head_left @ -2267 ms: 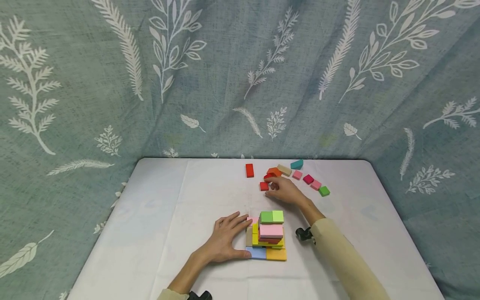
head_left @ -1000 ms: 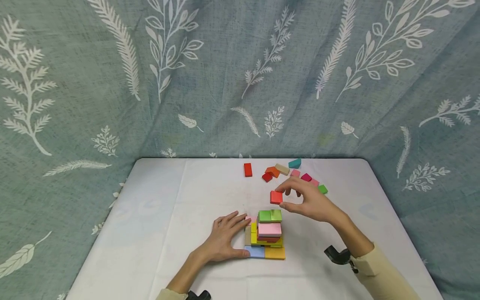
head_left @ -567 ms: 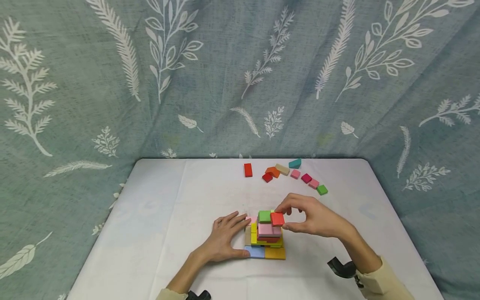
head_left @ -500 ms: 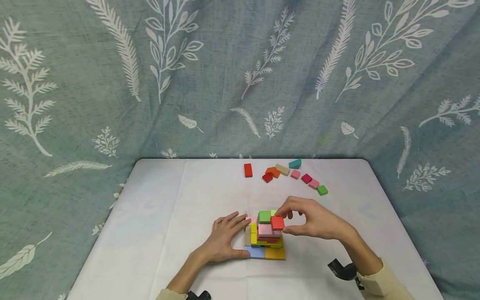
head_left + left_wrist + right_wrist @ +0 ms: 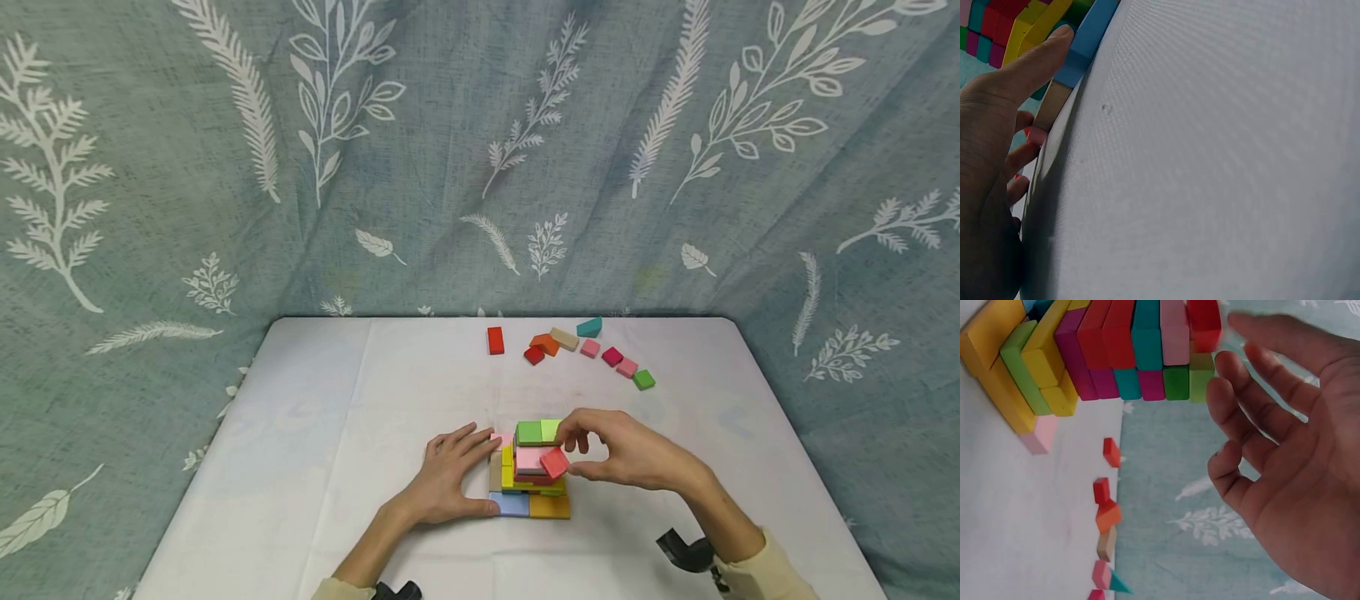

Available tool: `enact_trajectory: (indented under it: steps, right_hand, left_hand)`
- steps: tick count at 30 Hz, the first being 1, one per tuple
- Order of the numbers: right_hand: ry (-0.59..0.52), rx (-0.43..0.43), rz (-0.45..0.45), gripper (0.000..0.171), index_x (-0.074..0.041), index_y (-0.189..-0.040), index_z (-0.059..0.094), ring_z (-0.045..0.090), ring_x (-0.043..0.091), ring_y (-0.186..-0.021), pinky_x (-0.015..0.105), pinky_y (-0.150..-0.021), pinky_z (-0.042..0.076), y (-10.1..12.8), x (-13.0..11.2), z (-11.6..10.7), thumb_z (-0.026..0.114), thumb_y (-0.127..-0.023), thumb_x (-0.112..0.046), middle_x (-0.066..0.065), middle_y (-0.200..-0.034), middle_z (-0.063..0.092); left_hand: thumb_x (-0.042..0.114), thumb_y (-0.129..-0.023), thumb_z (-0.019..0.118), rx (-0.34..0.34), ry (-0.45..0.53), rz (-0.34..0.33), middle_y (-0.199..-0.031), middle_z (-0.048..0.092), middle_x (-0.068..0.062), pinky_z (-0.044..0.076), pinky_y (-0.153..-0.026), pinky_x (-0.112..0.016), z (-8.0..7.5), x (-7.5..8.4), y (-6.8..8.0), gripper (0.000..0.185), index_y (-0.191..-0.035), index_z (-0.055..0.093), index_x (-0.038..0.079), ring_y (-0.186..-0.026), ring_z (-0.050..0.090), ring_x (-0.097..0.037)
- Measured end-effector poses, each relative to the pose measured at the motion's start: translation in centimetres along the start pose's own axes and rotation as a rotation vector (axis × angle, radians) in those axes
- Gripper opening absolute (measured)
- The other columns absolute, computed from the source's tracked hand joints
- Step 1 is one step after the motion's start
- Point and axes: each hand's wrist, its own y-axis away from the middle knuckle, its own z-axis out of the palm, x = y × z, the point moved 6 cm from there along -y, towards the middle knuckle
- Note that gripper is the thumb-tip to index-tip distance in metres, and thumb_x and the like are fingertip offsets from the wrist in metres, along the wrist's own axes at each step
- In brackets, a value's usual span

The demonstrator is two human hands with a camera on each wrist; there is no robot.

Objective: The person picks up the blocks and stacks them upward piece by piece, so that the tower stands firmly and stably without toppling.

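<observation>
Block stack (image 5: 528,461) stands upright; left hand (image 5: 450,479), fingers spread, touches its base; right hand (image 5: 633,450), thumb and fingers parted, is just beside an askew red block (image 5: 555,463).

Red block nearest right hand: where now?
In the head view, the red block appears right of centre, tilted before the block tower, below its green top blocks, just left of the right hand.

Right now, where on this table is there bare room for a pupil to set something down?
Free: the white cloth left of the left hand, right of the right hand, and between the block tower and the loose blocks. Crowded: around the tower, with both hands and a tilted red block.
</observation>
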Motion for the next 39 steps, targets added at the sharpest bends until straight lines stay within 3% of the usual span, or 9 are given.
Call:
enact_trajectory:
  steps: [6, 14, 22, 29, 39]
  right_hand:
    - [0.017, -0.012, 0.061, 0.03, -0.026, -0.106, 0.061, 0.06, 0.02, -0.09, 0.026, -0.076, 0.051, 0.0, 0.3, 0.5, 0.082, -0.085, -0.025, -0.015, -0.092, 0.059]
    - [0.055, -0.03, -0.004, 0.043, -0.036, -0.125, 0.066, 0.058, 0.015, -0.088, 0.03, -0.075, 0.052, -0.3, 0.3, 1.1, 0.081, -0.086, -0.026, -0.008, -0.095, 0.063]
    - [0.107, 0.015, 0.034, 0.037, -0.032, -0.118, 0.063, 0.058, 0.015, -0.082, 0.025, -0.068, 0.047, -0.7, 0.6, 1.6, 0.081, -0.085, -0.038, -0.01, -0.084, 0.057]
    - [0.139, 0.039, 0.055, 0.038, -0.033, -0.117, 0.06, 0.053, 0.008, -0.076, 0.024, -0.066, 0.046, -1.0, 0.5, 1.9, 0.081, -0.085, -0.039, -0.007, -0.081, 0.058]
    - [0.229, 0.058, 0.048, 0.037, -0.032, -0.118, 0.063, 0.051, 0.005, -0.074, 0.023, -0.067, 0.046, -1.1, 0.0, 2.2, 0.08, -0.086, -0.038, -0.018, -0.082, 0.053]
  left_hand:
    - [0.081, -0.077, 0.062, -0.001, 0.002, 0.002, -0.164, 0.029, 0.008, 0.018, -0.114, -0.059, 0.1, 0.0, 0.0, 0.101, -0.159, 0.031, 0.031, -0.153, 0.017, -0.025]
    - [0.08, -0.077, 0.064, 0.008, -0.001, 0.014, -0.164, 0.029, 0.007, 0.019, -0.113, -0.06, 0.0, 0.0, 0.0, 0.101, -0.159, 0.031, 0.03, -0.153, 0.018, -0.027]
    - [0.08, -0.077, 0.063, 0.017, 0.004, 0.027, -0.164, 0.03, 0.006, 0.018, -0.113, -0.059, -0.1, 0.1, 0.0, 0.101, -0.159, 0.032, 0.029, -0.153, 0.018, -0.027]
    - [0.079, -0.077, 0.064, 0.021, 0.005, 0.026, -0.163, 0.03, 0.006, 0.019, -0.113, -0.059, 0.0, 0.1, 0.0, 0.1, -0.159, 0.033, 0.028, -0.153, 0.018, -0.026]
    - [0.082, -0.078, 0.061, 0.013, -0.007, 0.015, -0.164, 0.029, 0.008, 0.019, -0.113, -0.059, 0.0, 0.1, 0.0, 0.1, -0.159, 0.032, 0.03, -0.153, 0.017, -0.025]
